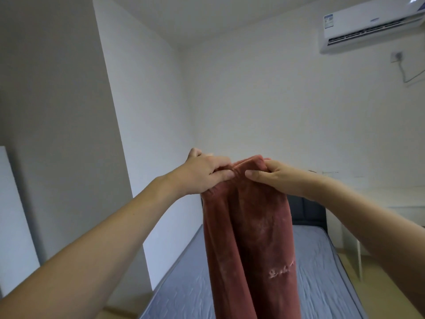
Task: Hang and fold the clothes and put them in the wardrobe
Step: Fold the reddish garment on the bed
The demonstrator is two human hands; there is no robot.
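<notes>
The person holds a red garment (250,226) up in the air with both arms stretched forward. The left hand (204,172) grips its top edge, the fingers curled over the cloth and the thumb pressed on the near side. The right hand (276,174) pinches the same top edge just beside it, so the two hands are almost touching. The cloth looks thick and soft, and it has some pale stitched writing low on its right side. It hangs down straight in two long folds, probably because the person wants gravity to pull it flat before folding.

The garment hangs above the bed (322,272), in front of the headboard (305,210), and its lower end goes out of view at the bottom. The bed's grey sheet gives a flat place for folding, I judge. An air conditioner (368,26) is high on the wall at the right. No wardrobe can be identified with certainty here, so the putting away is not yet done.
</notes>
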